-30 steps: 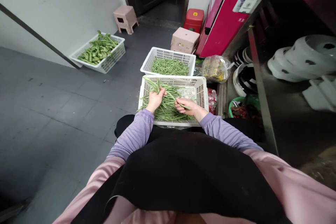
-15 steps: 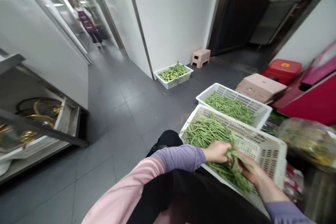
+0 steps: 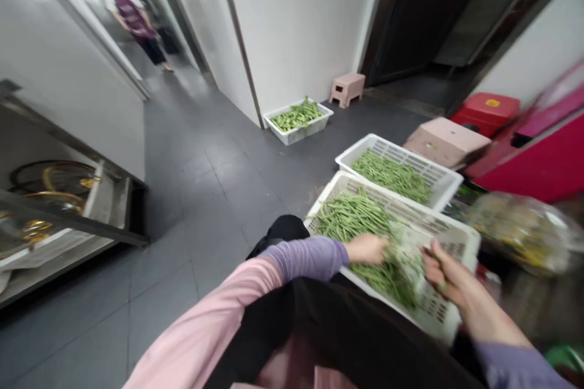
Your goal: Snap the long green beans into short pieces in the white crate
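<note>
Green beans (image 3: pixel 356 213) fill the left part of the large white basket (image 3: pixel 465 237) beside my lap. My left hand (image 3: pixel 367 248) is closed over the beans, on a green bunch blurred by motion. To its right, my right hand (image 3: pixel 440 273) hovers above the bare right part of the basket, its fingers curled; what lies between them, if anything, is too blurred to tell. Just behind, a second white basket (image 3: pixel 444 185) holds more green beans (image 3: pixel 392 176).
A white basket (image 3: pixel 298 134) of greens stands by the wall corner near a pink stool (image 3: pixel 347 89). At the right are a pink stool (image 3: pixel 449 137), a red container (image 3: pixel 488 112) and a plastic bag (image 3: pixel 524 231). A person (image 3: pixel 134 21) walks in the left passage.
My hands have moved apart; the green bunch between them is now only by my left hand. The person in the passage has come closer. The view has shifted slightly.
</note>
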The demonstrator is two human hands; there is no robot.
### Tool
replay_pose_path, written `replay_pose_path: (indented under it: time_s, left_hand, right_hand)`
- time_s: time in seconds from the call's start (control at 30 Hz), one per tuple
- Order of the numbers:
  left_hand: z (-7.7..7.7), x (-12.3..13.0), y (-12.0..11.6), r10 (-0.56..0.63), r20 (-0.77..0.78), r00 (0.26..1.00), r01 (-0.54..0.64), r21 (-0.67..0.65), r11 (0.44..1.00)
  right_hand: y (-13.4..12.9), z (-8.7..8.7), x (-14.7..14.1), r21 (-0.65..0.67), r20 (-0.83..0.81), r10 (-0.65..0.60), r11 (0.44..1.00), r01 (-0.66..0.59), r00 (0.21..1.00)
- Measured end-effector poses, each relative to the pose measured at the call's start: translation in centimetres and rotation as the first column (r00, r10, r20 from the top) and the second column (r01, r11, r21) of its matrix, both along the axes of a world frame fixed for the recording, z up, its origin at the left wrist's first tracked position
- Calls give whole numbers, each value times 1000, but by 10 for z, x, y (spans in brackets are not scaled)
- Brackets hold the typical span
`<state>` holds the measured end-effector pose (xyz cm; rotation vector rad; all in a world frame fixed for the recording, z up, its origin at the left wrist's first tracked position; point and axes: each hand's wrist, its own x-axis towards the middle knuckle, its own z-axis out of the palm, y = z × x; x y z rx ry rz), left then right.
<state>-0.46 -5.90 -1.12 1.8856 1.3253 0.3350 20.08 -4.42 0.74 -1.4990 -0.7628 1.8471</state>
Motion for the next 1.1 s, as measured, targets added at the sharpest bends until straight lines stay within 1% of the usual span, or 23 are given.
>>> replay_pose_path:
  time_s: [0.03,0.07,0.1,0.13,0.17,0.2,0.23,0.27,0.3,0.33,0.37,0.43,0.47,0.53,0.6,0.63,0.73,0.8,0.87,0.97,1.0,1.03,1.1]
  left_hand:
    - [5,-2,4,180,144,973,-156,-161,975]
    - [9,-3,9,321,270,908,-227,-327,917]
    - [12,-4,16,439,369,819,-251,-457,853]
    - [15,-4,22,554,434,710,-258,-572,779]
    - [16,-4,29,631,501,592,-212,-659,722]
    - [17,-3,35,670,564,483,-124,-713,690]
    - [17,-2,40,696,592,406,-44,-748,662]
    - [18,-1,44,717,605,347,11,-767,642]
    - [19,-1,46,731,610,305,47,-777,628]
    - [20,0,47,741,609,282,63,-782,620]
    - [21,0,47,746,609,270,65,-785,616]
    - [22,0,47,748,610,262,51,-783,620]
    - [22,0,47,748,611,259,41,-781,623]
    - [21,0,49,751,610,254,19,-779,626]
    - [19,0,50,754,602,265,-26,-777,629]
    - [18,0,51,750,597,285,-63,-769,636]
    - [17,0,50,717,581,385,-191,-710,678]
    - [17,0,49,703,568,429,-245,-675,696]
    - [18,-1,48,697,572,433,-273,-653,706]
    - [20,-3,47,665,598,448,-305,-596,742]
    - [21,-4,46,645,605,468,-318,-565,761]
    - [23,-4,45,617,611,496,-337,-520,785]
    - [28,-4,40,518,627,582,-364,-368,855]
  right_hand:
    - [1,7,0,-61,-57,-42,997,39,997]
    - [0,13,-2,-111,-97,-66,992,55,993]
    - [-2,16,-5,-145,-118,-89,987,72,989]
    - [-5,16,-10,-173,-129,-94,982,71,987]
    - [-7,15,-15,-179,-145,-96,981,69,985]
    - [-9,13,-21,-171,-155,-98,983,71,983]
    - [-11,10,-27,-146,-162,-91,987,67,983]
    - [-12,8,-32,-90,-167,-73,994,58,983]
    - [-12,7,-36,-31,-157,-39,999,35,987]
    - [-13,7,-40,32,-127,-1,999,5,992]
    - [-13,7,-42,92,-76,38,995,-31,996]
    - [-14,8,-45,178,85,111,976,-124,990]
    - [-14,8,-45,211,181,146,960,-184,973]
    - [-15,6,-44,261,360,202,915,-306,911]
    - [-17,2,-41,276,456,235,879,-388,858]
    - [-18,0,-39,267,468,247,876,-402,849]
    - [-22,-5,-30,196,401,252,916,-351,881]
    - [-23,-6,-25,171,325,233,939,-299,917]
    - [-23,-5,-20,192,313,190,947,-258,931]
    - [-24,-2,-14,280,390,105,933,-227,915]
    - [-24,0,-13,306,372,64,933,-188,926]
    - [-24,0,-12,323,318,15,938,-123,948]
    - [-21,0,-15,309,155,-121,949,68,980]
